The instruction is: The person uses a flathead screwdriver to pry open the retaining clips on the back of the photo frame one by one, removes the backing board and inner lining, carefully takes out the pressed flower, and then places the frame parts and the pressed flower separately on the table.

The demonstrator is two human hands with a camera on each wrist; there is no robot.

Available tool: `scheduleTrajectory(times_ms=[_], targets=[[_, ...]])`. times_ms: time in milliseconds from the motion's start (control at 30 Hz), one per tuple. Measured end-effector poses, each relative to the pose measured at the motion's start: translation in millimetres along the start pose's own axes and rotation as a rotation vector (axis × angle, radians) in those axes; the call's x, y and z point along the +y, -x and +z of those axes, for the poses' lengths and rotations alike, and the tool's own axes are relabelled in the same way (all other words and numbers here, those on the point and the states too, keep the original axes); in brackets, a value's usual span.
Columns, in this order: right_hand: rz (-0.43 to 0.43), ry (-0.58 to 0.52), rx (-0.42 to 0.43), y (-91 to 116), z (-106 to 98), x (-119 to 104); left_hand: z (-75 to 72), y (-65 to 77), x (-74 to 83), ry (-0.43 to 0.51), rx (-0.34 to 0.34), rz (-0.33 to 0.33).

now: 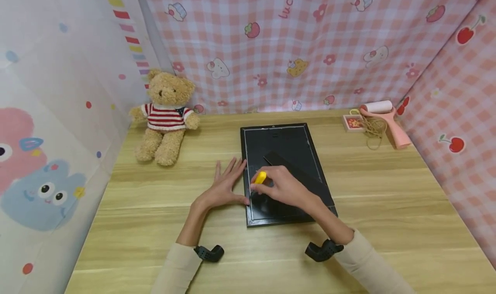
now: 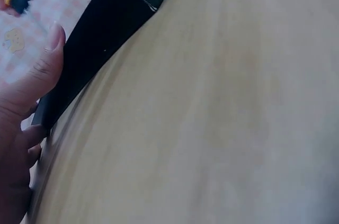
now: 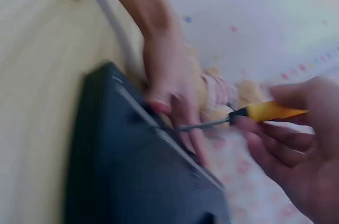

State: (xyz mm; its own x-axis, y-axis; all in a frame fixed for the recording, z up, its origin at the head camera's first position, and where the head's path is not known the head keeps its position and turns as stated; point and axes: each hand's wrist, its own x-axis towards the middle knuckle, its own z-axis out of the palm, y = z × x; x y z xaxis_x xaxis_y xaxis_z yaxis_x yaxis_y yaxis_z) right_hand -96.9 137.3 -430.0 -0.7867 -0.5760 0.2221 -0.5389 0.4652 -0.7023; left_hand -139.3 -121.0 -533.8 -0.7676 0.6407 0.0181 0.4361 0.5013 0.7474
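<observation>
A black picture frame [image 1: 279, 141] lies back side up on the wooden table, its stand leg [image 1: 294, 169] slanting across the backing. My right hand [image 1: 284, 186] grips a screwdriver [image 1: 261, 177] by its yellow handle, over the frame's left part. In the right wrist view, the thin metal shaft of the screwdriver [image 3: 265, 112] points at the inner edge of the frame [image 3: 153, 171]; whether the tip touches is unclear. With fingers spread, my left hand [image 1: 222, 188] rests against the frame's left side. Its thumb [image 2: 45, 70] presses near the border in the left wrist view.
A teddy bear [image 1: 166, 117] in a striped sweater sits at the back left. At the back right are a pink lint roller [image 1: 393, 124], a bundle of twine [image 1: 373, 126] and a small pink box [image 1: 352, 122]. Patterned cloth [image 1: 271, 48] hangs behind the table.
</observation>
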Motion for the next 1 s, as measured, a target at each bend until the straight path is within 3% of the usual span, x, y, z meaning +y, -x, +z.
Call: scheduleTrajectory(times_ms=[133,233,333,467,600,667,833,1000], targets=[[0.104,-0.078,0.168,-0.6,-34.7,8.9,2.0,2.8,-3.5,0.023,-0.022,0.024],[0.195,-0.013,0.24,-5.2,-67.6,25.9,4.6,11.3,0.3,0.033,-0.038,0.051],[0.303,0.109,0.201,-10.8,-95.1,59.9,13.5,28.2,14.2,0.003,-0.041,0.035],[0.409,0.213,0.068,-18.6,-119.4,111.8,27.8,52.2,47.0,-0.034,-0.054,-0.014],[0.424,0.257,0.006,-30.0,-126.6,147.4,38.7,65.3,72.2,-0.083,-0.065,-0.061],[0.407,0.267,-0.02,-35.2,-126.3,159.3,43.1,67.8,77.2,-0.119,-0.063,-0.083],[0.366,0.301,-0.032,-42.1,-122.3,177.1,46.3,69.5,75.0,-0.15,-0.017,-0.059],[0.415,0.343,0.034,-32.1,-121.6,184.9,34.6,69.7,67.4,-0.257,0.018,-0.061]])
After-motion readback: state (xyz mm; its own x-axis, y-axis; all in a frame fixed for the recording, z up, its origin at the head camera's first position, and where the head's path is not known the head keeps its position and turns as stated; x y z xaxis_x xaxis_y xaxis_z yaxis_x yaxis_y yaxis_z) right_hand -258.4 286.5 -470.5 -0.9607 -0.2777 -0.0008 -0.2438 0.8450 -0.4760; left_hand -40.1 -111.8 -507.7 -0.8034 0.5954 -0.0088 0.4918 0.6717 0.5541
